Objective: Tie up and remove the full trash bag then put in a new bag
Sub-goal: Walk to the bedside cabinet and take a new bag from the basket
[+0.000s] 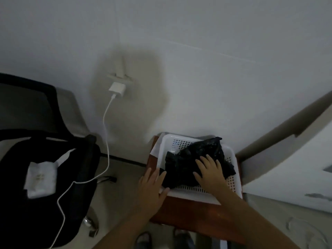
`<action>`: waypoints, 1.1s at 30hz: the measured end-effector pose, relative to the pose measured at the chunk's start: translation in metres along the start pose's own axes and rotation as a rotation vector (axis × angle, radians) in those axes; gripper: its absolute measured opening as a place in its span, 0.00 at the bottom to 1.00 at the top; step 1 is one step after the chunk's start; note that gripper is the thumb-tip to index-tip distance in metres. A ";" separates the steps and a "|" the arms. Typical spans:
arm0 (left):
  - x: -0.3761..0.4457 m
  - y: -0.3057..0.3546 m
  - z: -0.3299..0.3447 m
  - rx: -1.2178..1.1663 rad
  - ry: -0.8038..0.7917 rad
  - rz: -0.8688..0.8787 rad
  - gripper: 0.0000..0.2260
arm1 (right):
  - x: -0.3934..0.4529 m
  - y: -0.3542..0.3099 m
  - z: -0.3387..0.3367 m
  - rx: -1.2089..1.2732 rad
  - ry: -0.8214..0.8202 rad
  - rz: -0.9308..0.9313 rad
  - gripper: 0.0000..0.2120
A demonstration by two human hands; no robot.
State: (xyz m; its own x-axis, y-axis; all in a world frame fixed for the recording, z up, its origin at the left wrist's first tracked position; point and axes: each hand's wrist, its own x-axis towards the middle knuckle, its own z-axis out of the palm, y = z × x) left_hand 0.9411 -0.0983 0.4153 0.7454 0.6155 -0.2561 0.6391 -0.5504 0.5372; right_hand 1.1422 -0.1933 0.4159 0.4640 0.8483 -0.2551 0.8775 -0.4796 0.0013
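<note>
A white perforated plastic basket [231, 180] stands on a reddish-brown wooden stool [190, 212] against the wall. A crumpled black trash bag [197, 151] lies loosely in the basket. My right hand [210, 173] rests flat on top of the bag with fingers spread. My left hand [152, 187] lies at the basket's left front corner, fingers apart, its fingertips touching the bag's left edge and the rim. Whether either hand pinches the plastic is unclear.
A black office chair [36, 177] with a white cloth on its seat stands at the left. A white charger [116, 88] sits in a wall socket, its cable hanging down across the chair. A pale surface's edge [287, 159] runs along the right. Feet in slippers show at the bottom.
</note>
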 end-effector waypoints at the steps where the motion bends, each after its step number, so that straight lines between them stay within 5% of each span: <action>1: 0.001 0.000 0.006 -0.032 0.019 -0.026 0.24 | 0.013 0.001 0.005 -0.019 0.005 -0.068 0.34; 7: 0.003 -0.001 0.045 -0.078 0.231 -0.214 0.25 | 0.092 0.000 0.038 -0.149 -0.001 -0.417 0.45; 10: 0.004 0.009 0.061 -0.093 0.283 -0.304 0.27 | 0.102 0.006 0.046 -0.205 -0.145 -0.452 0.61; 13: 0.003 0.023 0.065 -0.103 0.250 -0.391 0.31 | 0.092 0.020 0.044 -0.129 -0.224 -0.452 0.65; 17: 0.002 0.042 0.064 -0.064 0.299 -0.432 0.33 | 0.064 0.046 0.049 0.008 -0.163 -0.555 0.56; 21: -0.002 0.055 0.063 -0.084 0.343 -0.457 0.36 | 0.048 0.060 0.062 -0.011 -0.013 -0.653 0.22; 24: -0.009 0.064 0.061 -0.094 0.384 -0.464 0.36 | 0.042 0.060 0.051 0.089 0.165 -0.651 0.12; 25: -0.012 0.066 0.058 -0.096 0.402 -0.464 0.35 | 0.042 0.059 0.044 0.147 0.208 -0.650 0.11; 29: -0.029 0.072 0.037 -0.144 0.546 -0.502 0.47 | 0.049 0.038 0.003 0.215 0.425 -0.691 0.33; 33: -0.063 0.065 0.006 -0.195 0.723 -0.619 0.49 | 0.048 -0.017 -0.043 0.188 0.503 -0.771 0.24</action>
State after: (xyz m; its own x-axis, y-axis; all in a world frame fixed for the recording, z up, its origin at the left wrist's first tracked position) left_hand 0.9369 -0.1758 0.4611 -0.0507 0.9986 -0.0172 0.7879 0.0506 0.6137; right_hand 1.1544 -0.1348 0.4448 -0.2013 0.9232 0.3273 0.9509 0.2644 -0.1611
